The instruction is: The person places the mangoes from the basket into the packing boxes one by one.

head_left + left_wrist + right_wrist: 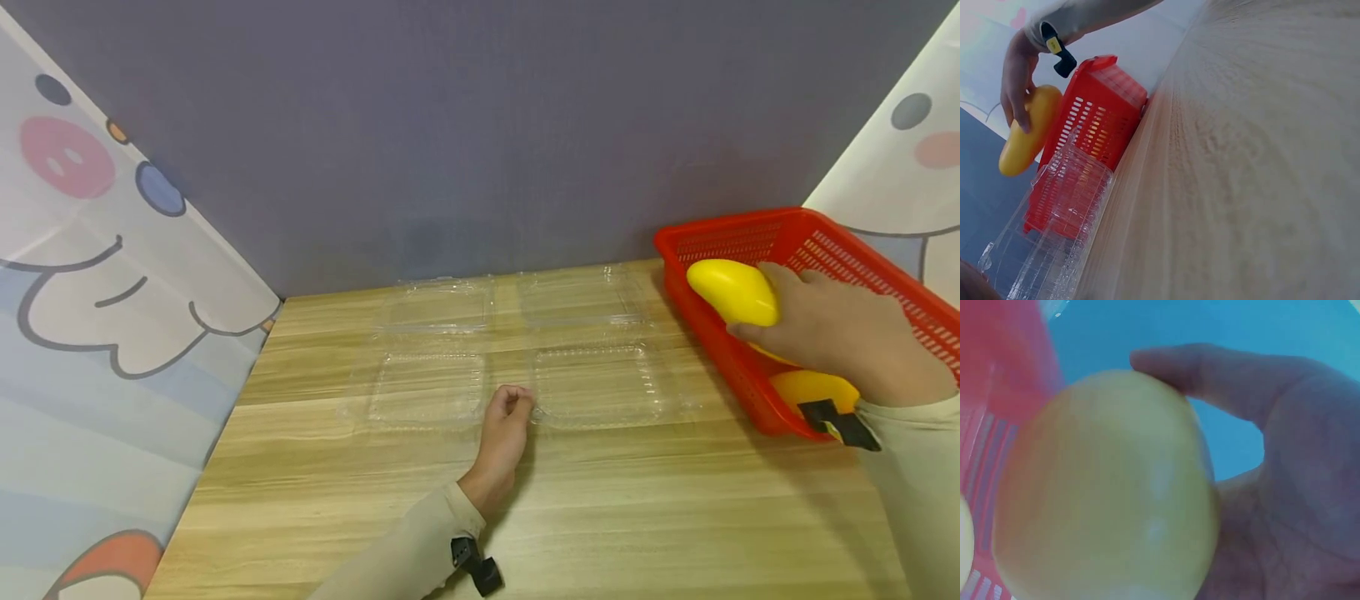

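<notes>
My right hand (pixel 840 325) grips a smooth yellow mango (pixel 731 292) above the red basket, thumb on the near side. In the right wrist view the mango (pixel 1110 487) fills the middle, with the thumb and palm of the hand (pixel 1297 450) against it. My left hand (pixel 504 437) is at the near left corner of the right-hand clear plastic container (pixel 600 383), its curled fingers pinching the rim. That container's hinged lid lies folded back. Beside it on the left lies another opened clear container (pixel 427 387).
The red slotted basket (pixel 720 350) stands at the table's right, with more yellow fruit (pixel 813 390) inside. A grey panel (pixel 465 150) rises behind the wooden table (pixel 315 500). Cartoon-printed sheets (pixel 135 333) border both sides.
</notes>
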Action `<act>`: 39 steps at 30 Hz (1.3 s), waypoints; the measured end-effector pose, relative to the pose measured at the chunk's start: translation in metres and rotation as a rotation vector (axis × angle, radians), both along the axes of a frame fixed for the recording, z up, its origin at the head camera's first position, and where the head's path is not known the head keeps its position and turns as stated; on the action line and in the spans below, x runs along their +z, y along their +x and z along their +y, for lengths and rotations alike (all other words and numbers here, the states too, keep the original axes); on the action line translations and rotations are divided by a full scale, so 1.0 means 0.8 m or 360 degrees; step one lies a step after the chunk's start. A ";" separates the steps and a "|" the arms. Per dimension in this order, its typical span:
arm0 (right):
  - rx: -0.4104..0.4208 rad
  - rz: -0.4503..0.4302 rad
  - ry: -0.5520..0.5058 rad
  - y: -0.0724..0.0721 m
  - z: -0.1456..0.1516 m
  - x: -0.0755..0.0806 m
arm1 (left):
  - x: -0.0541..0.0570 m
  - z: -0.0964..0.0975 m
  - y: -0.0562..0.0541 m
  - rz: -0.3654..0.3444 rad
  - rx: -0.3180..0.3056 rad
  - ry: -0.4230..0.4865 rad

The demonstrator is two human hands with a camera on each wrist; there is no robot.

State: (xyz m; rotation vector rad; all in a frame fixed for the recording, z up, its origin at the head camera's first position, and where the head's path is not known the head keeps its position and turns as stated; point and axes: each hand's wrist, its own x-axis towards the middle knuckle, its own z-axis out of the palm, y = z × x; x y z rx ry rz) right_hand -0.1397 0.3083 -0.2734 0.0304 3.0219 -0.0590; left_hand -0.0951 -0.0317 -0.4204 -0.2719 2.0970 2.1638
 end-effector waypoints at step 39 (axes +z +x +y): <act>0.0509 0.0428 -0.0395 -0.003 -0.076 -0.066 | -0.002 0.003 0.002 0.0044 -0.0004 -0.0030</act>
